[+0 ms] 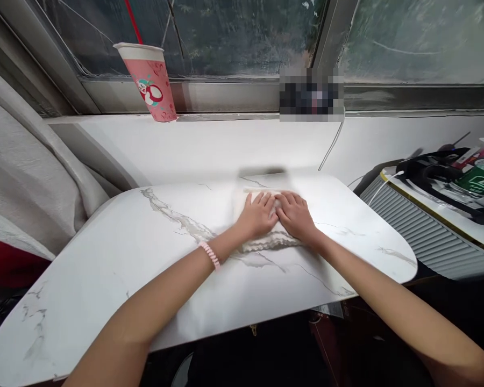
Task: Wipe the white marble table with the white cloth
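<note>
A small folded white cloth [269,243] with a wavy knitted edge lies on the white marble table [145,252]. My left hand [258,215] rests flat on top of the cloth, fingers stretched forward. My right hand [295,214] lies flat beside it on the same cloth, fingers out and touching the left hand's fingers. Both palms press down and most of the cloth is hidden beneath them. A pink coiled band [210,255] circles my left wrist.
A pink paper cup [151,80] with a red straw stands on the white windowsill [226,140]. A grey curtain [28,172] hangs at left. To the right, a ribbed unit [423,231] carries black straps, cables and a green-labelled bottle [482,180].
</note>
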### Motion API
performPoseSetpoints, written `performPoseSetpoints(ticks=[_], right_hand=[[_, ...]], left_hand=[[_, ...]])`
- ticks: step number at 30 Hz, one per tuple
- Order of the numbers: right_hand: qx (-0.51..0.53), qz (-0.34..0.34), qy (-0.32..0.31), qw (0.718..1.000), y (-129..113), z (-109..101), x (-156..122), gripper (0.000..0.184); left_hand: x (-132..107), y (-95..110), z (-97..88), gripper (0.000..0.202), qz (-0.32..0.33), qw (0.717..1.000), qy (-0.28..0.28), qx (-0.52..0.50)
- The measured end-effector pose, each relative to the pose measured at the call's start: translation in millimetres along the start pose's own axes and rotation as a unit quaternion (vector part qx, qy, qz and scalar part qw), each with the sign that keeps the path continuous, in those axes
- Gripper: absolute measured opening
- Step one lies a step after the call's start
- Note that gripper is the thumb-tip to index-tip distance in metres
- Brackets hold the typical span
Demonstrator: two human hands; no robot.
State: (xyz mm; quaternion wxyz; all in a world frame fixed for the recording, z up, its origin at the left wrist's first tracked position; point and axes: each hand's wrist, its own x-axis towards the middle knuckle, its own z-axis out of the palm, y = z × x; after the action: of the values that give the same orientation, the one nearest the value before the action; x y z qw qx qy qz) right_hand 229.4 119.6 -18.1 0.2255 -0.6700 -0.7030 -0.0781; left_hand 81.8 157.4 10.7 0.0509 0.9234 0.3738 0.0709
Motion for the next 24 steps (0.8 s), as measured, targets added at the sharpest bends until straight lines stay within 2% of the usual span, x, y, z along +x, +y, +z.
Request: performPoseSetpoints(ticks=[5,10,18,24], right_hand=[[0.023,0.010,-0.003,1.000,12,23,55,0.039],[0.034,0.019,-0.027,0.999,17,34,91,0.040],[0.023,0.026,-0.030,0.999,1,50,127,0.040],[-0.004,0.043,-0.043,0.998,-6,51,130,0.040]], left_hand=[[46,-37,3.0,0.053,-0.023,0.999,0.032,-0.012],[73,-61,6.4,0.051,-0.036,0.997,0.055,-0.032],[83,-98,-1.1,0.047,-0.034,0.996,0.080,-0.032],[83,-100,0.8,0.046,-0.042,0.994,0.098,-0.034]])
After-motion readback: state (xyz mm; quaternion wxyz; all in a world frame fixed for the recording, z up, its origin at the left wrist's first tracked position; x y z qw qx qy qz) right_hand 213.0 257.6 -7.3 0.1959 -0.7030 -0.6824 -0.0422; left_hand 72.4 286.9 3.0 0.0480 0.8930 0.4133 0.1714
